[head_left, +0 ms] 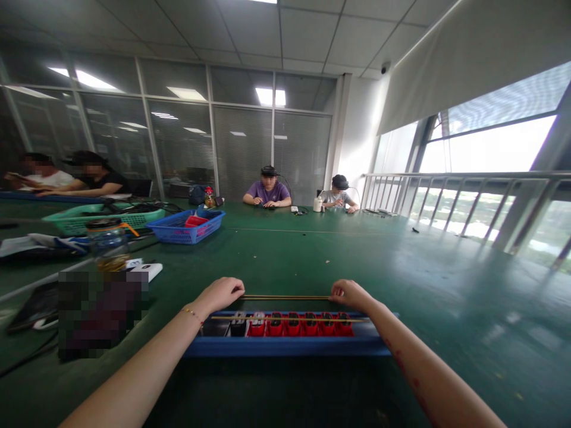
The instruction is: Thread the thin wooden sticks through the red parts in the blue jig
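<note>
My left hand and my right hand are level with each other, just beyond the far edge of a long blue tray. Both have their fingers closed at the two ends of a thin, straight golden rod; it appears as two parallel lines, perhaps a pair. In the tray stands a row of small red pieces with dark tops, and a black piece at the left of the row. Another thin golden strip runs lengthwise across the row. My fingertips are partly hidden.
To the left are a blue basket with a red item, a green basket with cables, a glass jar and a white device. Two people sit across the green table; others sit far left.
</note>
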The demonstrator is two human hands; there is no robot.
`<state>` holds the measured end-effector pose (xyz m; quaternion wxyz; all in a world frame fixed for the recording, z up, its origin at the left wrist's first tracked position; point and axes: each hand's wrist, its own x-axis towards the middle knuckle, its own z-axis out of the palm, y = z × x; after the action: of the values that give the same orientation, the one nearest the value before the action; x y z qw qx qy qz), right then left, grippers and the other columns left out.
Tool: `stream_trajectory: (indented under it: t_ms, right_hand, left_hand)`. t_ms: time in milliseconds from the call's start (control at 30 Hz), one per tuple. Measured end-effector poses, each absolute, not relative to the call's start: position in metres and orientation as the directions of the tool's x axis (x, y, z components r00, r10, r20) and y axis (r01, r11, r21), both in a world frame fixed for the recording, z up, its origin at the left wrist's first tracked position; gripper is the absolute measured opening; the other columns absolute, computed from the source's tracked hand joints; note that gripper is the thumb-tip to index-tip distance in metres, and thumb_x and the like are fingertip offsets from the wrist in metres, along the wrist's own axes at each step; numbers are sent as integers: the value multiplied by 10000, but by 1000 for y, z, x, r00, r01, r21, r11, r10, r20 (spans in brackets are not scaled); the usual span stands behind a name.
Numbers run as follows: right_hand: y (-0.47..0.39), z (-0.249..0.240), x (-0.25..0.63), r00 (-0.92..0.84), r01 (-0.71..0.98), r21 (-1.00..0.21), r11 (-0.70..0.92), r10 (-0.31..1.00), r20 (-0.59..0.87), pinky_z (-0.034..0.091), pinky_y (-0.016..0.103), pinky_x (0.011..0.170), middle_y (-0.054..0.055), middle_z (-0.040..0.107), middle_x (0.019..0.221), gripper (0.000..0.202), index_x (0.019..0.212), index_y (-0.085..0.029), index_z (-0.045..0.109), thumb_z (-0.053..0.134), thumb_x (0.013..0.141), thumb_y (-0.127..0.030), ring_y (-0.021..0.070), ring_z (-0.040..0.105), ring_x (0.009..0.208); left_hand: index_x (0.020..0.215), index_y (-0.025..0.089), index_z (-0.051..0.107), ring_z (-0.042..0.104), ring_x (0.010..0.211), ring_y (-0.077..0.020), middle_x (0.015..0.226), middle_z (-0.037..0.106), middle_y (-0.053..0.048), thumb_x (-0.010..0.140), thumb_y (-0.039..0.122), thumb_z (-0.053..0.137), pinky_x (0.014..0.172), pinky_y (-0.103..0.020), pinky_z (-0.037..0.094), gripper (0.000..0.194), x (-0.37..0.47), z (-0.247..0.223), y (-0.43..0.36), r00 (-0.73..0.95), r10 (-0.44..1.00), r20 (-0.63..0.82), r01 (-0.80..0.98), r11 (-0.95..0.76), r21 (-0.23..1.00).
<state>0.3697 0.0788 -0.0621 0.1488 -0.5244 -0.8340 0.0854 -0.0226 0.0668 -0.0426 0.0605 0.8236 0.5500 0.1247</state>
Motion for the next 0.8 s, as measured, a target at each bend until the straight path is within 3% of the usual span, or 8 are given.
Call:
stream_trajectory:
  t_ms: [500, 800]
  right_hand:
    - [80, -63, 370, -384, 868, -276, 414, 910, 156, 400, 208, 599, 21, 626, 745, 136, 761, -197, 641, 561, 703, -291, 138, 555, 677]
    - [83, -68, 372, -375, 873, -268, 407, 913, 163, 402, 204, 598, 15, 625, 742, 131, 749, -201, 633, 552, 701, -291, 133, 553, 672]
  left_hand:
    - [802, 237, 640, 566, 794, -158, 868, 632, -25, 757, 388, 445, 714, -243, 385, 250, -23, -45, 68, 365, 921, 134, 895, -387, 222]
    - [800, 251, 641, 576, 761, -144, 837, 634, 2, 720, 326, 502, 675, -223, 398, 177, -26, -50, 72, 380, 914, 140, 884, -404, 234]
